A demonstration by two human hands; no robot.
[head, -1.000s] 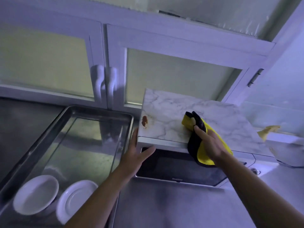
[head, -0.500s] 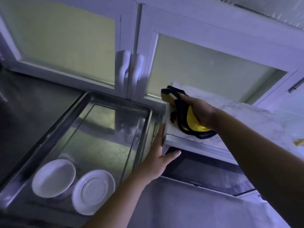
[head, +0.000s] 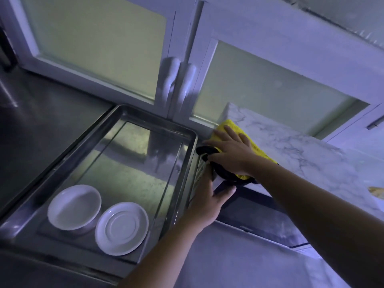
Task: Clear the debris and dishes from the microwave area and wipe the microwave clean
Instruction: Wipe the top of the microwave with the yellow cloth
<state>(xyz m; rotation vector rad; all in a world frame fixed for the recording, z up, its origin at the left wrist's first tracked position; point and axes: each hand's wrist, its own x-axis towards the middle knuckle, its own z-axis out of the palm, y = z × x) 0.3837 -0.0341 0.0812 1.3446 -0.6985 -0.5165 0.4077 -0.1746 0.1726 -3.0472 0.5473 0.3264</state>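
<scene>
Seen from the head camera, a person wipes the far-left corner of a white microwave with a marble-patterned top (head: 311, 159), which fills the frame from 2 to 5 o'clock. The right hand (head: 230, 154), just right of centre at 3 o'clock, lies flat with its fingers spread and straight, pressing a yellow cloth with a black edge (head: 260, 151) onto the top, where the cloth drapes over the left rim. Below it, towards 5 o'clock, the left hand (head: 207, 202) braces the appliance's front-left corner, thumb splayed across the dark glass door (head: 259, 217) and fingers laid along the side panel, clamped on nothing. At 8 o'clock a rectangular stainless-steel tray (head: 158, 119) holds a round white bowl (head: 73, 206) and, just beside it, a round white saucer (head: 121, 227), both clear of the microwave. Frosted-glass cabinet doors in white frames (head: 93, 38) span 10 to 1 o'clock. A small yellowish scrap (head: 377, 192) lies on the top at the frame's 4 o'clock edge, apparently not yet cleared. The wipe looks best done with an even palm press, overlapping strokes towards the rim, and the left hand steadying the casing so it does not slide.
</scene>
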